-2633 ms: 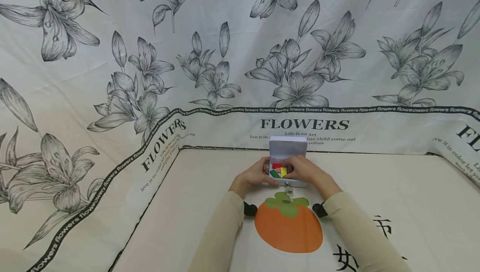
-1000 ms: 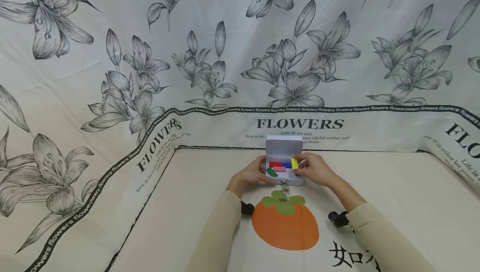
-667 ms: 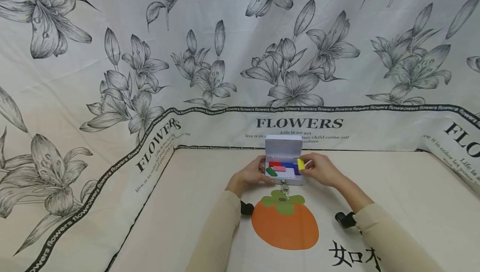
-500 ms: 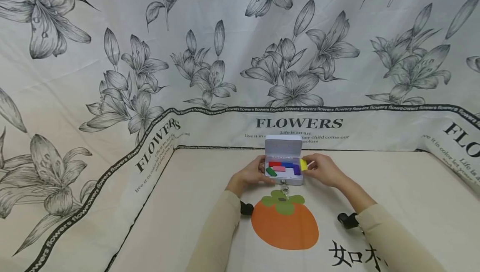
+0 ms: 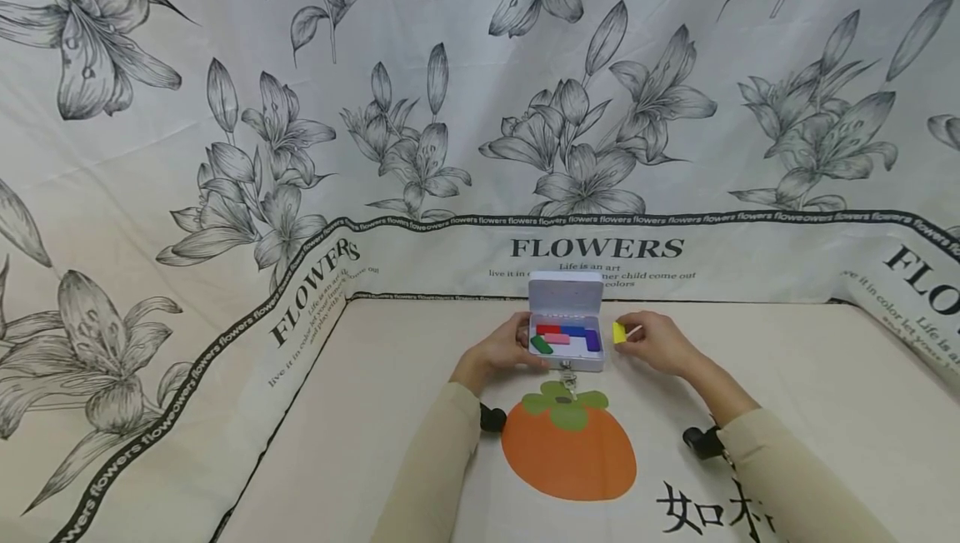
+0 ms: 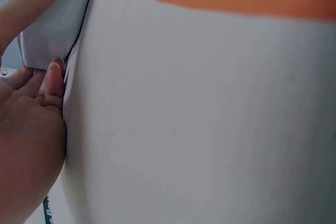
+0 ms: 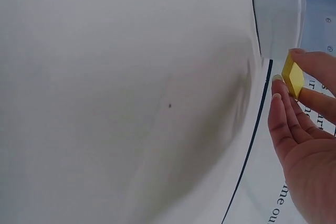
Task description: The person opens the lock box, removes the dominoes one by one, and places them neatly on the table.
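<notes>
A small white cash box [image 5: 585,366] stands on the table with its hinged lid [image 5: 566,293] raised and keys [image 5: 568,380] hanging from the front lock. Inside lie red [image 5: 547,329], blue [image 5: 573,331], pink [image 5: 557,339], green [image 5: 541,345] and purple [image 5: 592,341] blocks. My left hand [image 5: 497,350] grips the box's left end, thumb along the front and fingers round the side, as the left wrist view [image 6: 31,114] also shows. Just right of the box, my right hand [image 5: 662,345] pinches a yellow block [image 7: 295,77] between thumb and fingertip; its other fingers are extended.
A light cloth covers the table, printed with an orange persimmon [image 5: 568,455] in front of the box and dark characters [image 5: 690,510] at the right. Behind rises a flower-printed cloth wall [image 5: 420,251], close to the lid. Black wrist cameras [image 5: 702,441] sit at both sleeves.
My right hand has lifted the yellow block out of the box and carried it rightward past the right wall, uncovering the purple block. My left hand keeps its hold on the box.
</notes>
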Available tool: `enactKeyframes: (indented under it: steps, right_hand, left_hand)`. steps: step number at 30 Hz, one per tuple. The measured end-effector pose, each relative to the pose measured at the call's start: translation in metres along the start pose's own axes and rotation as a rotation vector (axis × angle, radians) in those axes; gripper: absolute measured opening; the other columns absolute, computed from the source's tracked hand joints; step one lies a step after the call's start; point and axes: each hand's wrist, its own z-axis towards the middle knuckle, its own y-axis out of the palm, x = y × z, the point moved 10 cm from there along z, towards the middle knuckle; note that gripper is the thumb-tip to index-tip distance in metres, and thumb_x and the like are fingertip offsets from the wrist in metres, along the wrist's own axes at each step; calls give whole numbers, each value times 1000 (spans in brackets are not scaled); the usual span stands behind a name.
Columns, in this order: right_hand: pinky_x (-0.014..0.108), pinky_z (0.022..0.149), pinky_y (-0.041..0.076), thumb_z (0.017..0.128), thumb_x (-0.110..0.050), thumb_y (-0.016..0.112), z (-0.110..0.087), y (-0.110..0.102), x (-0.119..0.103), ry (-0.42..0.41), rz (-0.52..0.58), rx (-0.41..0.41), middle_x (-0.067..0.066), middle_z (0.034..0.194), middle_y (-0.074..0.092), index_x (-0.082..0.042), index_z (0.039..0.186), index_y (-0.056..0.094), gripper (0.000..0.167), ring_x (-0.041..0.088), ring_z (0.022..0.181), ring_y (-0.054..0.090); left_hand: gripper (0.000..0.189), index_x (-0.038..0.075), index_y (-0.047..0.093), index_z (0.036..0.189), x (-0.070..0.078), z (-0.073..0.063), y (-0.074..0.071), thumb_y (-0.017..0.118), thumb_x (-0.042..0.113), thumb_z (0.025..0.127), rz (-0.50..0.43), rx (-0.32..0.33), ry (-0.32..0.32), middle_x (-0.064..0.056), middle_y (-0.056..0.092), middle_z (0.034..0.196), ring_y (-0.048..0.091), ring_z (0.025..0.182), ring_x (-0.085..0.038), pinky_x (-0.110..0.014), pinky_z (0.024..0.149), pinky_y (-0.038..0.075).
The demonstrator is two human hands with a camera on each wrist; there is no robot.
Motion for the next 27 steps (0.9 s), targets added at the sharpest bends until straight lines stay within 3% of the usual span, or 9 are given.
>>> enactKeyframes:
  steps: [15, 21, 27]
  right_hand:
    - [41, 79, 50, 86, -9, 78, 1, 12, 23, 52, -36, -72, 19, 101, 67, 11, 120, 66, 42, 26, 86, 60]
    - [44, 80, 50, 86, -9, 78, 2, 15, 23, 50, -46, -79, 19, 101, 66, 12, 121, 65, 43, 27, 87, 59]
    - [47, 81, 50, 86, -8, 78, 4, 17, 19, 37, -50, -87, 20, 100, 65, 14, 121, 64, 43, 27, 86, 59]
  left_hand:
    - [97, 10, 36, 153, 0, 0, 1, 89, -3, 73, -25, 5, -1, -10, 56, 107, 48, 95, -19, -30, 84, 41]
    - [99, 11, 35, 155, -2, 1, -1, 91, 1, 73, 14, 21, -5, -8, 56, 110, 49, 98, -19, -30, 87, 42]
    - [97, 9, 36, 153, -1, 2, 2, 89, -5, 73, -39, -1, 15, -11, 61, 114, 51, 96, -20, -30, 87, 42]
